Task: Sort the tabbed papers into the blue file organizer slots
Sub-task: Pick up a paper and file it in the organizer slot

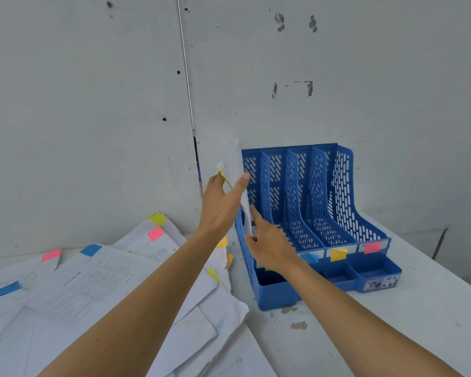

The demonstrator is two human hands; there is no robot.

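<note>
Feeding yellow-tabbed paper (235,164) edge-on into the 9 o'clock end slot of blue file organizer (346,186); kept upright, likely to clear the dividers. Not seated yet, mostly above the slot. Pinching top corner by the tab with left hand (222,205), arm stretched toward 12. Gripping lower edge with right hand (269,246), forefinger laid along it as a guide. Can't read that slot's label behind the wrist. Leaves loose pile (106,281) at organizer's 9 o'clock.
</note>
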